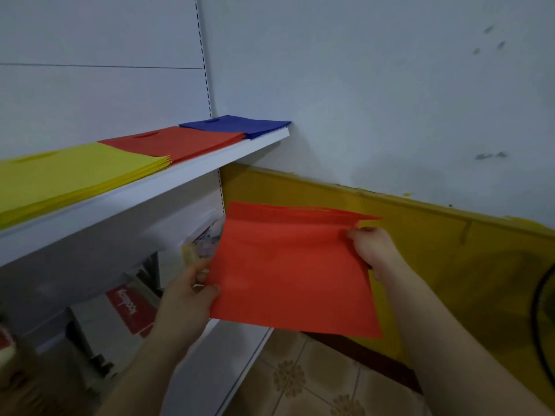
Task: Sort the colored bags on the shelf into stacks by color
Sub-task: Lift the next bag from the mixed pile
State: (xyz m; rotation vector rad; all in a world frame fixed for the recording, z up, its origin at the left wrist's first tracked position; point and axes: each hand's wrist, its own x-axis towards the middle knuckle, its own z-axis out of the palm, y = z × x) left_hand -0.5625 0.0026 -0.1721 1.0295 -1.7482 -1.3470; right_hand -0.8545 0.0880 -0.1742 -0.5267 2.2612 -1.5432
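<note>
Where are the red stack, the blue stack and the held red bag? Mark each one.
red stack (177, 142), head view, middle of its top bag.
blue stack (237, 125), head view, middle of its top bag.
held red bag (288, 271), head view, centre of its front face.

Dim, flat indoor light, soft focus throughout, lower-left corner motion-blurred, wide-angle bending at edges

Small shop, white display shelf (150, 190) at left on slotted upright (204, 70), coloured bags (174, 142) stacked flat, packaged goods (132, 307) lower left, patterned tile floor (300, 379) below.
</note>
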